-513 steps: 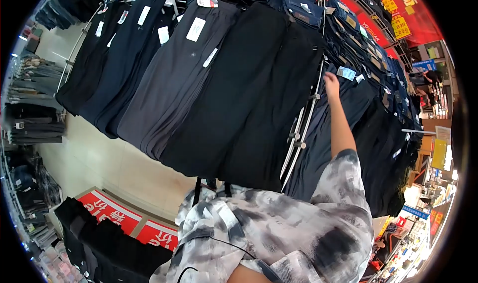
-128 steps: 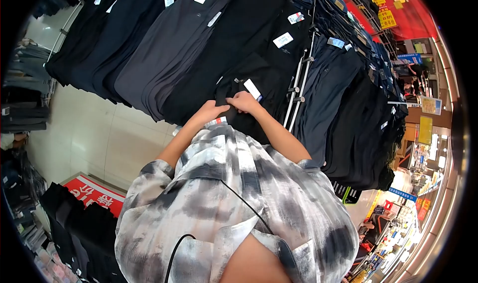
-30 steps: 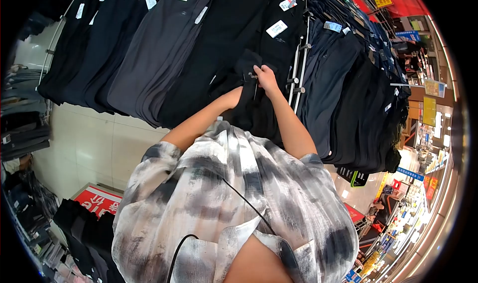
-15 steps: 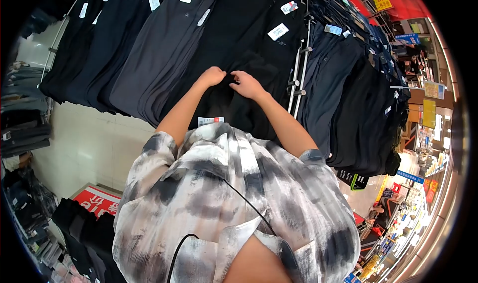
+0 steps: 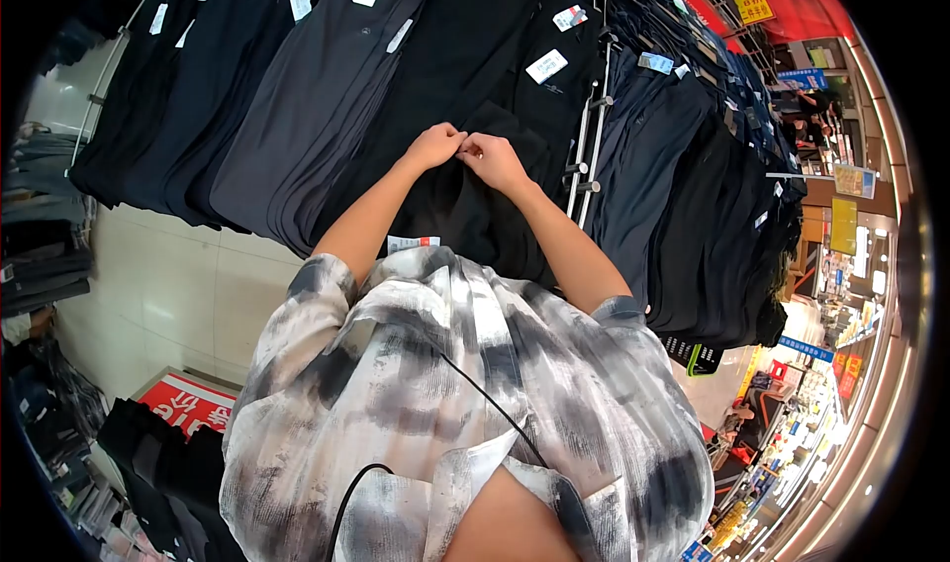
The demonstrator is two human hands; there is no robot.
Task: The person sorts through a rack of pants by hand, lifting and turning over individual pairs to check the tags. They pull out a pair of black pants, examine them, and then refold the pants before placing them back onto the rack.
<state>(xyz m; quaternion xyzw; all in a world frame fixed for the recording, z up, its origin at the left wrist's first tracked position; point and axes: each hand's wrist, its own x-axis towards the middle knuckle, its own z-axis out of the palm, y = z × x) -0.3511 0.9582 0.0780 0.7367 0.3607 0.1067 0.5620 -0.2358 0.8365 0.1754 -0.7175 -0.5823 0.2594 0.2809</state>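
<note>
My left hand (image 5: pixel 436 146) and my right hand (image 5: pixel 493 161) meet in front of me, fingertips almost touching. Both are closed in a pinch on a pair of black trousers (image 5: pixel 473 216), whose cloth hangs in folds below my fingers. A white tag with a red end (image 5: pixel 411 243) shows at the near edge of this cloth, by my shirt. Beyond my hands lie more black trousers (image 5: pixel 465 57) with a white label (image 5: pixel 546 65). Exactly which part of the garment my fingers grip is too dark to make out.
Stacks of grey trousers (image 5: pixel 332 97) and dark trousers hang to the left. A metal rack rail (image 5: pixel 591 156) stands right of my hands, with navy trousers (image 5: pixel 643 137) past it. Behind on the left is a red sign (image 5: pixel 188 401) beside black garments (image 5: pixel 158 473).
My hands have come together, and my right fingers, loosely curled and apart before, are now pinched near the left ones. The cloth between them is drawn up slightly.
</note>
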